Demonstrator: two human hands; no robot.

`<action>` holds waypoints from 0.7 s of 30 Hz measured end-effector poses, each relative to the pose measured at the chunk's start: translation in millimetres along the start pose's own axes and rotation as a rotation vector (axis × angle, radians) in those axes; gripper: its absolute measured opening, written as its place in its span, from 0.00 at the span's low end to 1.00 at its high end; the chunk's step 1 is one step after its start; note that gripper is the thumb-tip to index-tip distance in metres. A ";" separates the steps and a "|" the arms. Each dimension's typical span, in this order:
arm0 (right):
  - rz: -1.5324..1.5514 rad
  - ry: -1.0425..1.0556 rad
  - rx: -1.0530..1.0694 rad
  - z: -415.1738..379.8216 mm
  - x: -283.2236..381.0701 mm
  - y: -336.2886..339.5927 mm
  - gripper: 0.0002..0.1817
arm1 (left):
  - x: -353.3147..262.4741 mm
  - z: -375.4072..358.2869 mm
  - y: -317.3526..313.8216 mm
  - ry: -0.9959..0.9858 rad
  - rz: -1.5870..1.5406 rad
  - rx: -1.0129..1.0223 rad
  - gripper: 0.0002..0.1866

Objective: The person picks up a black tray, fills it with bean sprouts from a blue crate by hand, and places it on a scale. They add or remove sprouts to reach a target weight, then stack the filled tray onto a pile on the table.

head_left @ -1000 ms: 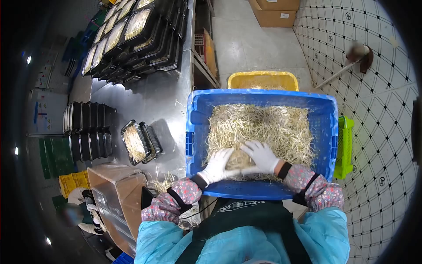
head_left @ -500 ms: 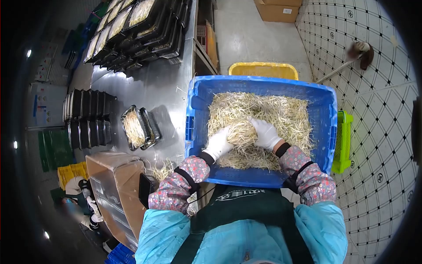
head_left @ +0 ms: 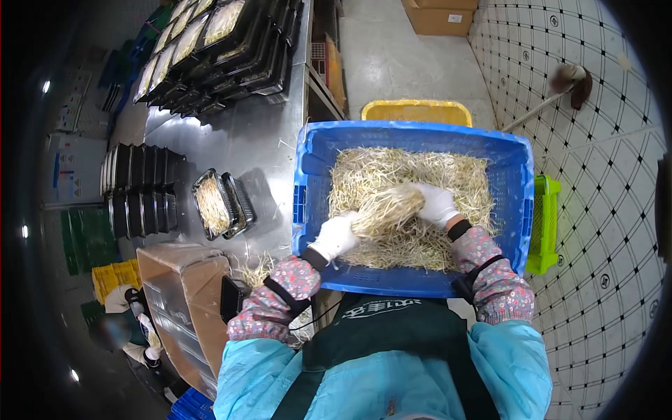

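Note:
A blue crate [head_left: 413, 280] in front of me holds a thick bed of bean sprouts [head_left: 458, 175]. Above that bed, a bunch of bean sprouts [head_left: 387, 211] stretches slantwise between my two white-gloved hands. My left hand [head_left: 334, 236] is closed on its lower left end, near the crate's left wall. At the upper right end, my right hand [head_left: 437, 205] grips the same bunch, its fingers partly hidden by the sprouts.
Left of the crate, a metal table [head_left: 269, 150] bears two sprout-filled trays [head_left: 213, 203], stacked filled trays [head_left: 227, 56], stacked black trays [head_left: 140, 189] and a cardboard box [head_left: 203, 294]. A yellow crate [head_left: 418, 112] and a green crate [head_left: 547, 224] stand beyond. A co-worker [head_left: 129, 315] is at lower left.
My hands have moved farther apart, the left one down and leftward, the right one rightward. Between them the bunch now looks longer and more drawn out.

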State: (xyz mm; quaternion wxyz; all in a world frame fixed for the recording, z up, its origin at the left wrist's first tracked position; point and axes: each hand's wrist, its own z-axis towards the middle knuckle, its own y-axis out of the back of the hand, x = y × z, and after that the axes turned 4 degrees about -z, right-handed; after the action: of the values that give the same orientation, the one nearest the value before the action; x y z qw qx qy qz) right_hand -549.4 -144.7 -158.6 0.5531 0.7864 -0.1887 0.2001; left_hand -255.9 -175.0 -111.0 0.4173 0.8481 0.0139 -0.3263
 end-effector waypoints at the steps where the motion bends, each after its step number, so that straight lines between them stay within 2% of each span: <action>1: -0.043 -0.077 -0.022 -1.4 -3.0 18.7 0.32 | 2.2 -9.5 8.1 -0.056 0.086 -0.034 0.20; 2: 0.003 -0.141 -0.020 -3.8 -6.3 37.9 0.32 | 0.7 -18.4 18.6 -0.100 0.131 -0.050 0.20; 3: -0.002 -0.088 -0.136 -2.2 -10.4 47.9 0.31 | 1.2 -25.4 25.2 -0.144 0.175 -0.061 0.19; 4: -0.017 -0.110 -0.111 0.9 -13.2 58.4 0.31 | 7.4 -29.0 23.8 -0.244 0.184 -0.099 0.20; 5: -0.032 -0.132 -0.085 1.6 -1.4 76.6 0.32 | 1.3 -29.3 23.5 -0.244 0.183 -0.094 0.20; 6: -0.030 -0.136 -0.085 6.3 8.7 77.2 0.32 | -10.6 -29.0 23.9 -0.329 0.247 -0.114 0.22; 7: -0.041 -0.043 -0.115 13.2 22.9 76.5 0.32 | -22.0 -26.8 23.2 -0.416 0.314 -0.136 0.25; 8: -0.052 0.051 -0.148 20.3 39.7 76.6 0.32 | -33.1 -21.7 18.2 -0.421 0.319 -0.143 0.32; 9: -0.096 -0.070 0.023 26.2 62.1 77.7 0.43 | -39.6 -12.4 8.3 -0.446 0.366 -0.161 0.36; 11: 0.017 0.037 0.194 47.3 50.7 36.5 0.57 | -45.8 0.2 -6.9 -0.403 0.410 -0.144 0.41; 12: 0.021 0.034 0.191 47.9 46.3 31.6 0.57 | -45.5 1.4 -8.2 -0.372 0.399 -0.107 0.46; 13: 0.053 0.031 0.180 46.5 40.9 26.6 0.62 | -42.3 1.5 -8.9 -0.378 0.403 -0.103 0.46; 14: 0.086 0.027 0.172 42.4 35.9 22.5 0.67 | -36.4 -0.6 -10.0 -0.386 0.396 -0.149 0.48; 15: 0.091 0.020 0.174 35.3 27.7 19.9 0.67 | -29.4 -3.0 -13.0 -0.392 0.385 -0.193 0.50; 17: 0.095 -0.010 -0.095 16.7 12.5 14.9 0.72 | -18.0 -1.0 -22.2 -0.369 0.374 -0.138 0.52; 19: -0.087 0.014 -0.070 -10.8 27.5 12.3 0.74 | -17.7 6.1 -24.3 -0.363 0.517 -0.038 0.53; 21: -0.244 0.063 0.108 -30.7 45.1 -5.3 0.76 | -13.1 30.0 -28.9 -0.389 0.483 -0.035 0.56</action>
State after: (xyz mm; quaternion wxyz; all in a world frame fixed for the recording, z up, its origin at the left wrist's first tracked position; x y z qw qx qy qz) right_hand -511.7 -117.4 -129.8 0.5360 0.8254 -0.0631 0.1655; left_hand -291.1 -174.4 -136.9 0.4921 0.7413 -0.2625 -0.3735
